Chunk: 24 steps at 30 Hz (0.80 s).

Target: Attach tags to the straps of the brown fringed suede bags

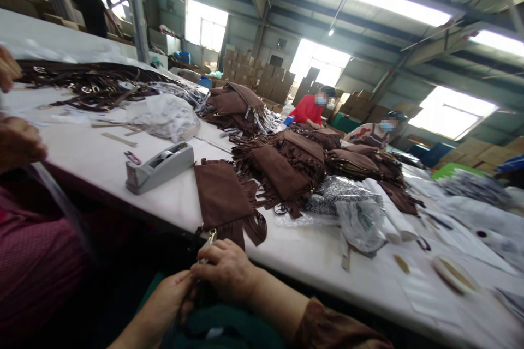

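A brown fringed bag [224,193] lies at the table's front edge, its fringe hanging to the right. From its near corner a gold-coloured metal clasp [212,236] reaches down to my right hand [231,270], whose fingers are closed around its lower end. My left hand [177,292] is pinched just below and touches the right one. Something thin and dark shows between its fingers, too hidden to name. Both hands are in front of the table edge, above my lap.
A grey tape dispenser [161,166] stands left of the bag. Behind are piles of fringed bags [282,166], dark straps [98,82] and clear plastic [167,114]. A tape roll [455,274] lies at right. A co-worker's hand [20,142] is at left; other people work farther back.
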Each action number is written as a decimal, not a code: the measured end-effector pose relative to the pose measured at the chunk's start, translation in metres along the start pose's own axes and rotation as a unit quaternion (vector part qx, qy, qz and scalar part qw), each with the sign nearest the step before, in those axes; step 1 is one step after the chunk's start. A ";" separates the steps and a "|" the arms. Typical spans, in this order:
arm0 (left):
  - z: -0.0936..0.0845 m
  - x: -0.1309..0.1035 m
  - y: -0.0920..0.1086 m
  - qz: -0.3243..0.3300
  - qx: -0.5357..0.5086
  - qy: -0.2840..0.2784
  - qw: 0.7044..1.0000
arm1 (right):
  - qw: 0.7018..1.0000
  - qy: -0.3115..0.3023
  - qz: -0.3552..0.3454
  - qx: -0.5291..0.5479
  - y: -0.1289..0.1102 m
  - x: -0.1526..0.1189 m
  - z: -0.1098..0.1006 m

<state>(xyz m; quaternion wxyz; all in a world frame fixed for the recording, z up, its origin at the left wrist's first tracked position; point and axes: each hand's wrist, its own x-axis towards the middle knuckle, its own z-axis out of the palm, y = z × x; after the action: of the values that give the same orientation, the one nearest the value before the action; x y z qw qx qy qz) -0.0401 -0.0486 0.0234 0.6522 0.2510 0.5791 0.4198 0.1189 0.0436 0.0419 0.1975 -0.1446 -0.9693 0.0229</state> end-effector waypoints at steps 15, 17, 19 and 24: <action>0.001 0.003 -0.001 0.008 0.066 0.028 0.997 | 0.978 -0.161 -0.104 0.077 0.022 0.034 0.000; 0.002 0.002 -0.001 0.004 0.066 0.031 0.997 | 0.979 -0.163 -0.096 0.080 0.021 0.034 0.002; 0.002 0.000 0.000 0.010 0.077 0.031 0.997 | 0.979 -0.166 -0.087 0.085 0.020 0.035 0.003; 0.002 -0.006 0.009 0.117 0.159 0.030 0.980 | 0.979 -0.173 -0.063 0.090 0.022 0.037 0.006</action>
<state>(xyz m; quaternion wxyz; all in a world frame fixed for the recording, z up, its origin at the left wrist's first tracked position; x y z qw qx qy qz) -0.0408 -0.0484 0.0346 0.5324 0.4049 0.6246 0.4030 0.0899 0.0753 0.0485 0.0403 -0.0583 -0.9900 0.1223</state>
